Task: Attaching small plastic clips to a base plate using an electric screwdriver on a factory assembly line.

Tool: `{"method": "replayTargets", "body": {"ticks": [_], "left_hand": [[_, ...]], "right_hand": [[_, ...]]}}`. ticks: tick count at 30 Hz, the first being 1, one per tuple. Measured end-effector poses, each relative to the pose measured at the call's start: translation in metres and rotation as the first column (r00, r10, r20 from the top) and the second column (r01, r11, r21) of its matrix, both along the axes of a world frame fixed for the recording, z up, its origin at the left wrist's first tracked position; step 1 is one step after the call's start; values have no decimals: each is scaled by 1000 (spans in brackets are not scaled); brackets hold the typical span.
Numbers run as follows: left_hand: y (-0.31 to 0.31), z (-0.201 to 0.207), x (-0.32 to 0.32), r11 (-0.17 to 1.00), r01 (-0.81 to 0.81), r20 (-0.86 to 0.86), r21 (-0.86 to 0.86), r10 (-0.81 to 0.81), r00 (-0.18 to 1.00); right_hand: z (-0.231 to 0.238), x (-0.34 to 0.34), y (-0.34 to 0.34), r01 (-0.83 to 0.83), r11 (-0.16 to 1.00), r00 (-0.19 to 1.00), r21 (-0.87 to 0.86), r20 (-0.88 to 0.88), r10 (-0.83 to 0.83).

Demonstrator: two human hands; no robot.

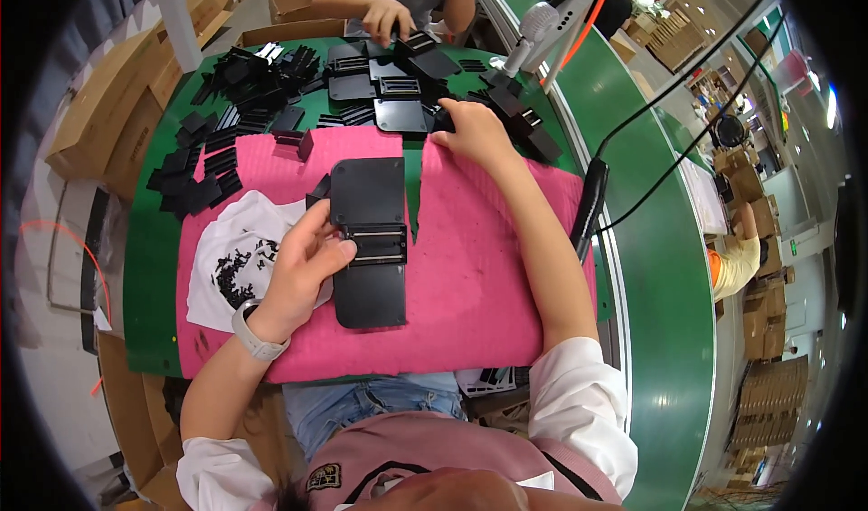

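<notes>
In my left hand is a black plastic assembly, two flat rounded plates joined by a slotted middle section with metal rods. The thumb presses on its left edge, and it lies over the pink foam mat. My right hand reaches to the mat's far edge, thumb and fingers closed about a black plastic part that is mostly hidden. Just beyond are more black plate assemblies. Left of my left hand, a white cloth carries many tiny black pieces, too small to identify.
Loose black parts pile up at the far left of the green table. A small bracket stands on the mat. A corded black tool hangs at the right, and a white fan stands behind. Opposite, another person's hand touches parts.
</notes>
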State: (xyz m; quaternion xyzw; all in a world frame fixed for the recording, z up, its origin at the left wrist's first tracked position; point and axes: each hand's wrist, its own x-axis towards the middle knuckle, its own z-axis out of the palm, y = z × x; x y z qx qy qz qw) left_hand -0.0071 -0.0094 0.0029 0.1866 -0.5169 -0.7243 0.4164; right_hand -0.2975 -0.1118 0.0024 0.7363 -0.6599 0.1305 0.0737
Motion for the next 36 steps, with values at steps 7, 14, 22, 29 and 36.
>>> {"method": "replayTargets", "body": {"ticks": [7,14,22,29,36], "left_hand": [[4,1,8,985,-122,-27,123,126,992],[1,-2,4,966,-117,-30,231,127,991],[1,-4,6,961,-240,53,139,235,970],[1,-3,10,937,-303,40,173,301,953],[1,-2,9,935,-325,47,144,321,946]], "right_hand": [[22,26,39,-140,987,881,85,465,85],[45,61,94,-468,883,151,23,987,54],[37,58,94,-675,644,557,361,821,124],[33,74,113,-209,972,966,104,175,189],[14,80,109,-399,917,908,23,150,392]]}}
